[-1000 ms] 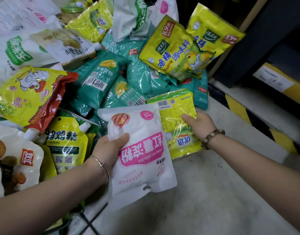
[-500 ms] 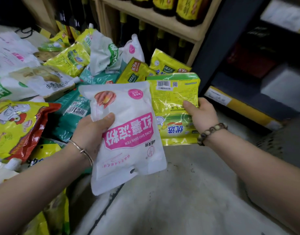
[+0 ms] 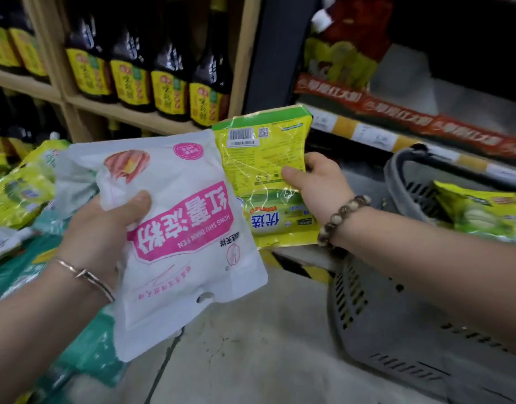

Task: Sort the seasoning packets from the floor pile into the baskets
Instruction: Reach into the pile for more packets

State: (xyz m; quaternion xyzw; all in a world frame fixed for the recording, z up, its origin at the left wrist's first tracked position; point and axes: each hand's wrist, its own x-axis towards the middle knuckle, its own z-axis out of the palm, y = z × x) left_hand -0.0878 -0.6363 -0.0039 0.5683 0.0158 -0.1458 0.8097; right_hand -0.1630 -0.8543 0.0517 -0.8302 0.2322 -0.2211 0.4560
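at the far left the floor pile (image 3: pixel 20 193) is a loose heap of yellow-green packets, with teal packets (image 3: pixel 84 357) at its near edge on the concrete floor (image 3: pixel 251 360). behind it a wooden shelf (image 3: pixel 128 115) holds a row of dark bottles (image 3: pixel 169 80) with yellow labels, upright and side by side. the left hand (image 3: pixel 102 237), a thin metal bangle (image 3: pixel 84 277) on its wrist, grips a white packet (image 3: pixel 189 234) with pink lettering near its left edge. the thumb (image 3: pixel 134 205) presses on the front and the other fingers are hidden behind the film, so the packet is clamped between them, held off the floor with its print upside down. just beside it, and partly behind its right edge, the right hand (image 3: pixel 318 182) holds a yellow packet (image 3: pixel 262 167) with the barcode side forward. its thumb lies on the front and the fingers curl round the right edge, pinching the packet in the air left of the basket. a beaded bracelet (image 3: pixel 341 217) circles that wrist. under and beyond the right forearm stands a grey plastic basket (image 3: pixel 396 325) with slotted walls. inside it lies one yellow-green packet (image 3: pixel 478 211); the arm hides the rest of the inside. above it a dark shelf with a red strip (image 3: pixel 396 109) and price tags carries a blurred red and yellow pouch (image 3: pixel 341 53).
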